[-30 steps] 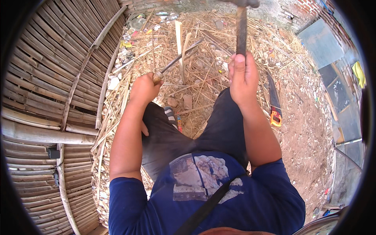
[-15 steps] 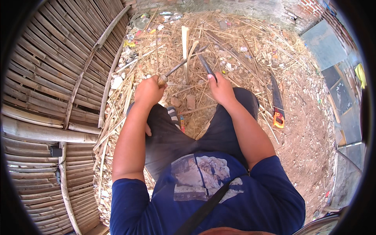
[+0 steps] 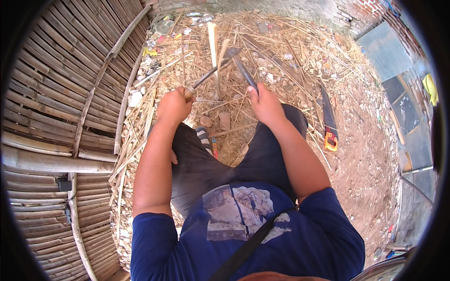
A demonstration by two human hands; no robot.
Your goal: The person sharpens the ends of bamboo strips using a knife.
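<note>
My left hand (image 3: 173, 105) is closed around the wooden handle of a long dark blade (image 3: 205, 77), probably a machete. That blade slants up and to the right, across a pale upright bamboo piece (image 3: 213, 44). A strip (image 3: 222, 54) leans away at the bamboo's right side, so the piece looks split where the blade sits. In my right hand (image 3: 268, 104) is a hammer (image 3: 245, 71) with a dark handle. Its head lies at the far end of the blade; whether the two touch I cannot tell.
Bamboo splinters and straw (image 3: 304, 51) litter the ground around my legs. To the right lies a handsaw (image 3: 329, 124) with an orange and black handle. A bamboo slat wall (image 3: 70, 84) stands at the left, and grey panels (image 3: 386, 51) lean at the right.
The hammer's head has swung into clear view at the blade's far end. Both hands and the bamboo appear slightly shifted left and up, along with the whole scene.
</note>
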